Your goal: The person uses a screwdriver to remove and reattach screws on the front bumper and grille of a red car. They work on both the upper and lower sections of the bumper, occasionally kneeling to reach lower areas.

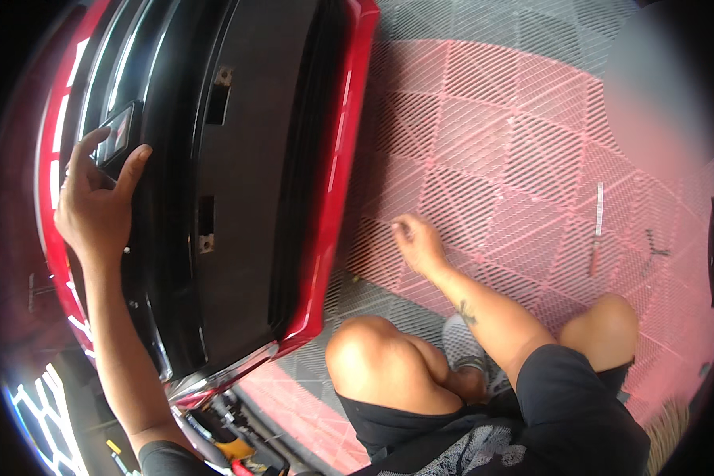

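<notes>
Widely, the left hand [95,208] spreads at a badge [120,133] on the car bumper [250,166]; alongside, the right hand [420,244] curls, contents unclear.

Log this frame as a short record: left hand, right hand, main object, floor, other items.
Left hand: hand, thumb and fingers spread around a dark plate; contact unclear
Right hand: hand, loosely curled above the floor, nothing visible in it
Main object: red-and-black car bumper, carrying the plate
Floor: red and grey tiles
Other items: red-handled tool on the tiles; bristles at lower right
</notes>
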The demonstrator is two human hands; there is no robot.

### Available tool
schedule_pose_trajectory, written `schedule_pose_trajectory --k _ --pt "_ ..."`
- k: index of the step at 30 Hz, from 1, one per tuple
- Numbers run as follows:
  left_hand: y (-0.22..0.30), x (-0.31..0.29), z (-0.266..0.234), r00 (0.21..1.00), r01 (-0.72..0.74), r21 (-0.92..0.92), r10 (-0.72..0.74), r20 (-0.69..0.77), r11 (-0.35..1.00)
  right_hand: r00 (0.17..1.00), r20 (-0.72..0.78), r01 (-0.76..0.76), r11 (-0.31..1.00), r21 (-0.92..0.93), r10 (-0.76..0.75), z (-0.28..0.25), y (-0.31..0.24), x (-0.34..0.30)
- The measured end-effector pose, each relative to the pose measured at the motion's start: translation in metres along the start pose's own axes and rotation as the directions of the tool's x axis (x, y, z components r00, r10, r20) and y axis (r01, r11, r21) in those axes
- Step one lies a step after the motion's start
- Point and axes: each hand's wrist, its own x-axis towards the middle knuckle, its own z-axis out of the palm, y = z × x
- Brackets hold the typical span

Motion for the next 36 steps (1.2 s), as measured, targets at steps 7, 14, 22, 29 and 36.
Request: schedule_pose_trajectory --k 7,14,22,29,36 --pt "-0.015 -0.005 -0.001 0.997 0.018 -0.068 -0.013 0.077 0.998 0.816 -0.250 -0.474 0.356 -0.805 0.520 -0.193 0.080 -0.021" --pt "-0.011 -0.008 0.032 0.988 0.151 -0.065 -0.153 -0.037 0.986 0.618 -0.109 -0.524 0.304 -0.796 0.778 -0.257 0.039 -0.046" --pt "0.005 0.003 0.017 0.908 0.418 0.012 -0.418 0.025 0.908 0.675 -0.074 -0.435 0.315 -0.844 0.734 -0.247 0.059 -0.108" --pt "0.021 0.008 0.032 0.864 0.307 -0.366 -0.419 -0.280 0.878 0.756 -0.583 -0.618 0.619 -0.485 0.297 -0.355 0.193 -0.112" --pt "0.016 -0.022 0.006 0.794 0.389 -0.661 -0.598 -0.114 0.642 0.866 -0.383 -0.499 0.614 -0.612 0.322 -0.355 0.063 0.031"
